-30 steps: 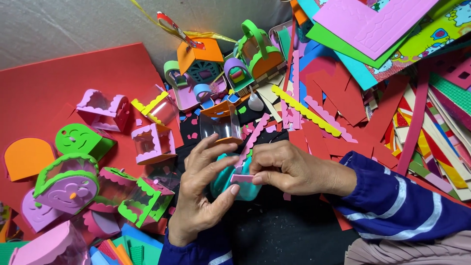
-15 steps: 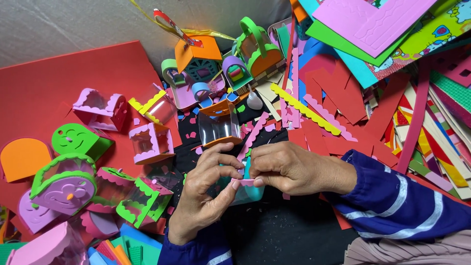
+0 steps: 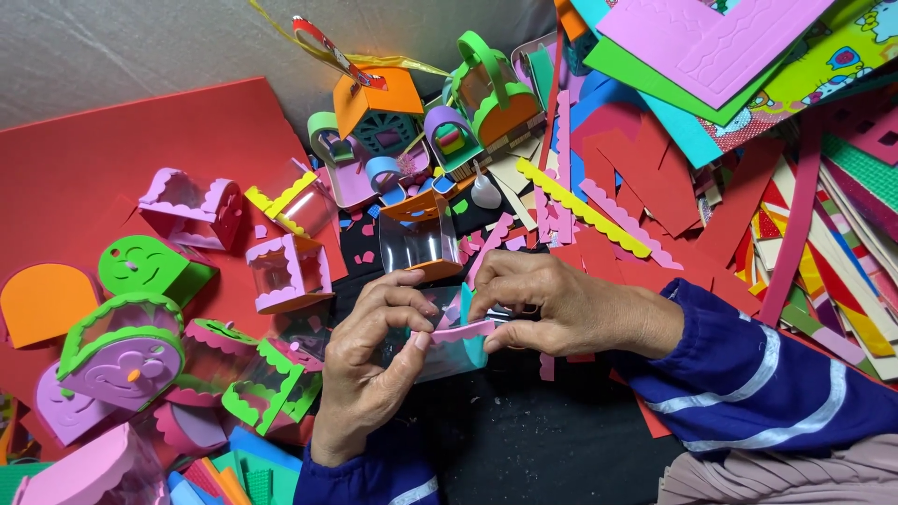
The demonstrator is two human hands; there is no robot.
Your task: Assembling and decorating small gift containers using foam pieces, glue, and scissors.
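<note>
My left hand (image 3: pixel 369 369) and right hand (image 3: pixel 552 304) pinch pink foam strip (image 3: pixel 458 331) onto clear box (image 3: pixel 447 351); best pressed evenly along teal edge.

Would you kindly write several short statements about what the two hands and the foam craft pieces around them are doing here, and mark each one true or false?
1. Both hands pinch a pink scalloped foam strip against a small clear plastic box with teal foam trim. True.
2. The left hand is resting flat on the large red foam sheet. False: it is raised at the small box, fingers curled on the strip.
3. A long yellow scalloped foam strip lies beyond the right hand. True.
4. The right forearm is bare. False: it wears a blue sleeve with white stripes.
</note>
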